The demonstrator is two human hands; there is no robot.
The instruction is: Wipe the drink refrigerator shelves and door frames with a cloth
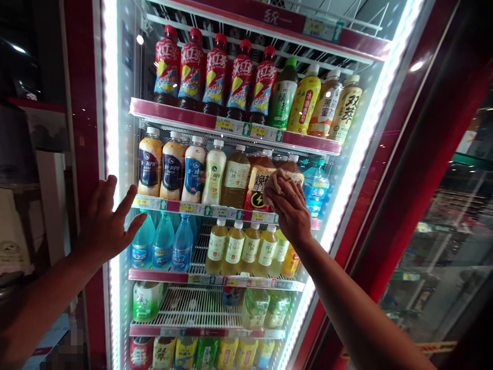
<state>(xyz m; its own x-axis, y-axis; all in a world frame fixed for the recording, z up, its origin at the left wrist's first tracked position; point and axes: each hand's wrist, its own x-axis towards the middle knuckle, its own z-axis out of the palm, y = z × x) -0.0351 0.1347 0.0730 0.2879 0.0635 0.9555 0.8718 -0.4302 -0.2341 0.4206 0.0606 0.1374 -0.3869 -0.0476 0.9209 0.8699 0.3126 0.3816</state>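
My right hand (291, 208) is closed on a crumpled, pale pinkish cloth (278, 183), pressed flat at what looks like the glass front of a lit drinks fridge. Behind the cloth stands a dark energy drink bottle (257, 198) with yellow lettering, partly covered by it. My left hand (110, 223) is raised at the fridge's left side, fingers spread and nothing in it. It overlaps the red door frame (82, 128) and the bright light strip; whether its fingertips touch the glass I cannot tell.
Several shelves hold bottles: red-capped iced tea bottles (217, 72) above, milk tea bottles (173, 164) in the middle, blue water bottles (162, 241) lower down. A wire shelf (196, 306) shows bare in part. Cartons (19, 216) stand at left; another glass-fronted cabinet (435, 257) is at right.
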